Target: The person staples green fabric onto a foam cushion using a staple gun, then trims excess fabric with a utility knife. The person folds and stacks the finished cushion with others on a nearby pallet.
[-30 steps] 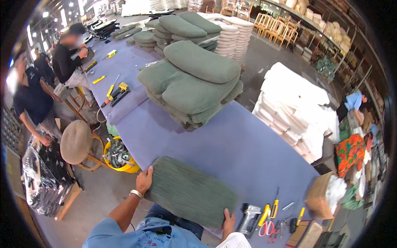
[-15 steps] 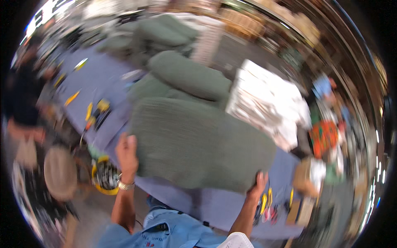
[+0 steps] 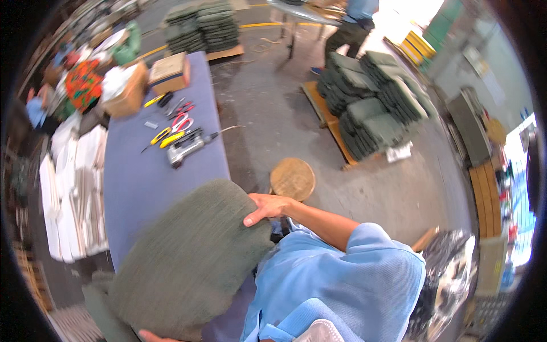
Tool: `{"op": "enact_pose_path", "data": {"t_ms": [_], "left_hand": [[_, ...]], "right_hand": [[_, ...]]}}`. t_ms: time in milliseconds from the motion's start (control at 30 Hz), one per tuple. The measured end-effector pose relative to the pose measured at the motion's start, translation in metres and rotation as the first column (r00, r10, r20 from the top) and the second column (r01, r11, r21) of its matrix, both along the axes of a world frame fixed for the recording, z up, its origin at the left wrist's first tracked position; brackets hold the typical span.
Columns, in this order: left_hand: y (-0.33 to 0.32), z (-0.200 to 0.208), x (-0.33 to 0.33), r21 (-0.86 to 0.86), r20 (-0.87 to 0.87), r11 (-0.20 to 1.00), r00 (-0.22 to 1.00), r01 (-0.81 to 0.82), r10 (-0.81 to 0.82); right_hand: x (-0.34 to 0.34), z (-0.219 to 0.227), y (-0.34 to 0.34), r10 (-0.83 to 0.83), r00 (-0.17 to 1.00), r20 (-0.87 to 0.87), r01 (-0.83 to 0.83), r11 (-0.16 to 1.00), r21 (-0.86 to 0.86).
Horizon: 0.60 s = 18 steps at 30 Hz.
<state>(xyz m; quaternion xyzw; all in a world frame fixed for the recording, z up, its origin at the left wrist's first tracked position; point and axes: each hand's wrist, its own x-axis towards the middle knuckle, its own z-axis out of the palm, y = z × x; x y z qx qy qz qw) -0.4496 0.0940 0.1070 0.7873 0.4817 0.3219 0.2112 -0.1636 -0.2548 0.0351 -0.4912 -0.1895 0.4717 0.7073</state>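
Now pinches the green cushion (image 3: 188,262) at far right with right hand (image 3: 270,206), touches near left with left hand (image 3: 152,336), maybe for balance; cannot tell left grip.

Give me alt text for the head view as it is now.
A blue-shirted person holds a green cushion at a blue table, right hand at its upper right corner, left hand partly visible at the lower picture edge. Scissors and a power tool lie farther along the table; stacks of green pads stand to the right.
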Motion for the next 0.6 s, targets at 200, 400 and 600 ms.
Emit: {"op": "enact_pose_path", "data": {"t_ms": [200, 400, 600], "left_hand": [[-0.076, 0.007, 0.064, -0.237, -0.127, 0.922, 0.931, 0.306, -0.341], [-0.124, -0.021, 0.094, -0.323, -0.137, 0.876, 0.898, 0.359, -0.418], [-0.224, -0.063, 0.165, -0.337, -0.082, 0.731, 0.755, 0.593, -0.650]], "right_hand": [[-0.061, -0.043, -0.114, -0.433, 0.831, -0.350, 0.363, 0.898, -0.248], [-0.076, -0.072, -0.195, -0.480, 0.773, -0.415, 0.410, 0.877, -0.251], [-0.125, -0.105, -0.324, -0.677, 0.566, -0.471, 0.601, 0.730, -0.326]]}}
